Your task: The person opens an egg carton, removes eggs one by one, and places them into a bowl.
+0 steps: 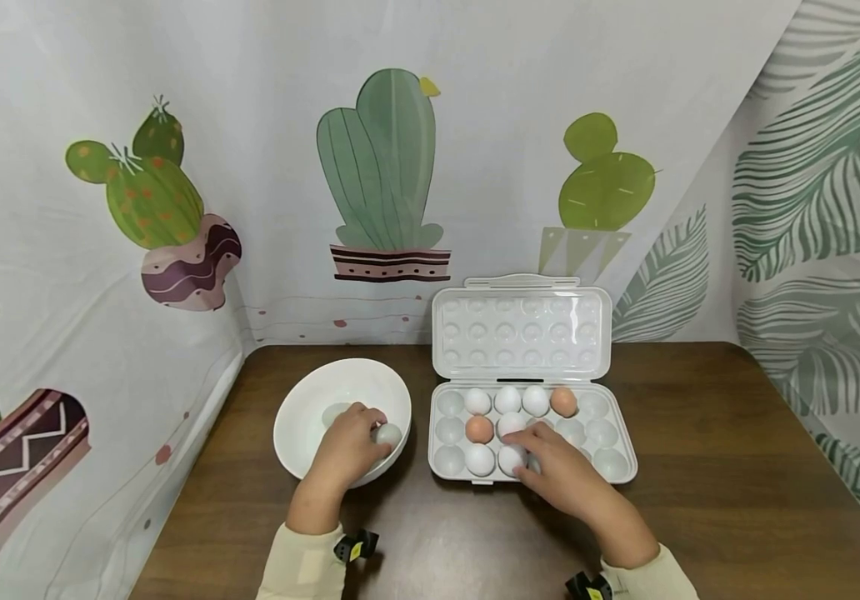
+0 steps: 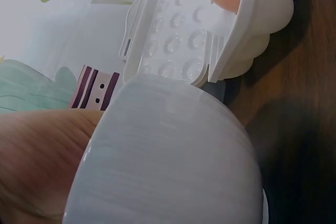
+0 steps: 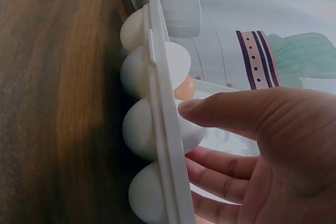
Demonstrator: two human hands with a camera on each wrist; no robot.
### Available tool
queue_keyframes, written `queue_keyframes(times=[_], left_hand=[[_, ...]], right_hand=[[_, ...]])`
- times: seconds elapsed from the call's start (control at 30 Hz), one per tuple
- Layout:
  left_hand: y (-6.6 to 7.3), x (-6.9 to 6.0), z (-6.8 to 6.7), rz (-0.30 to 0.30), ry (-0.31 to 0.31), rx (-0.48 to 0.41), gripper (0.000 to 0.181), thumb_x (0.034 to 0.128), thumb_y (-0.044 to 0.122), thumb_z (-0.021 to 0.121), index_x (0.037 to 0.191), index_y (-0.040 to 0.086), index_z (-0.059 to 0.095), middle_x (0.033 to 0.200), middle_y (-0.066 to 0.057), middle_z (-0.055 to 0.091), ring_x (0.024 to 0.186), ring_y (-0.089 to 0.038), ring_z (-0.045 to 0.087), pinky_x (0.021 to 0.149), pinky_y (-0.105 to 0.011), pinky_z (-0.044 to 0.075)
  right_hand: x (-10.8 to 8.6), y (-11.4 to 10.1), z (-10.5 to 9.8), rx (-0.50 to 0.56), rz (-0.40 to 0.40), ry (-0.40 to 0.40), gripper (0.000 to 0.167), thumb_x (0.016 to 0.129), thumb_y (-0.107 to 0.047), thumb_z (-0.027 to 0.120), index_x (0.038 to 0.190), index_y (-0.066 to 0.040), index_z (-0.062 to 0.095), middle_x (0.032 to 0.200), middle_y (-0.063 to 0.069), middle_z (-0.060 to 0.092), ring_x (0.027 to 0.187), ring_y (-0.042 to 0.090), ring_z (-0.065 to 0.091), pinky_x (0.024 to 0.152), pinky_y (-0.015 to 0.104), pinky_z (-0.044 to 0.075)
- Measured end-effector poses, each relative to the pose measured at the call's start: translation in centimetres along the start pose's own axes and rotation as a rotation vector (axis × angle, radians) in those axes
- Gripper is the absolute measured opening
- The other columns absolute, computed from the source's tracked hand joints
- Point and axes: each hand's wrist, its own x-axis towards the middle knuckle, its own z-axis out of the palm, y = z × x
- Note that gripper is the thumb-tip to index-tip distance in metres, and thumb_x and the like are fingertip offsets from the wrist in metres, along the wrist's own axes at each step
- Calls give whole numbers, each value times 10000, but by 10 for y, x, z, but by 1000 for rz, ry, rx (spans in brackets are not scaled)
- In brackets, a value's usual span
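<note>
One pale egg (image 1: 388, 435) is held by the left hand (image 1: 347, 446) in the bowl (image 1: 298, 417). The right hand (image 1: 568, 479) pinches a white egg (image 1: 511, 460) (front row) in the open carton (image 1: 601, 433).

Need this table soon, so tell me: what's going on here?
A person's left hand holds a pale egg at the right side of a white bowl, where another egg lies. The right hand grips a white egg in the front row of an egg carton whose lid stands open. One brown egg sits in the back row, a second brown egg in the middle row, and several pockets are empty.
</note>
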Motion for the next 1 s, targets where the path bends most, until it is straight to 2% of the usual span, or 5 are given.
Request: queue_keyframes(times=[0.47, 0.83, 1.0], left_hand=[[-2, 0, 6, -51, 17, 36, 317, 724, 184, 798, 999, 52, 711, 971, -136, 630, 837, -313, 623, 752, -462, 512], [4, -3, 2, -123, -5, 70, 376, 738, 192, 808, 1066, 33, 714, 1007, -167, 609, 844, -350, 625, 734, -482, 513], [4, -3, 2, -135, -11, 83, 375, 740, 197, 809, 1064, 34, 714, 1001, -169, 610, 838, -346, 632, 721, -481, 518]], right_hand=[[3, 0, 7, -28, 44, 7, 414, 829, -124, 800, 1228, -164, 700, 1027, -10, 597, 946, 156, 588, 819, 345, 521], [4, 0, 7, -45, 81, -4, 383, 837, -158, 800, 1206, -191, 703, 1033, -13, 613, 954, 161, 608, 815, 374, 525], [4, -1, 7, -49, 79, 5, 372, 840, -168, 803, 1196, -196, 701, 1020, -15, 619, 929, 159, 614, 780, 362, 522]])
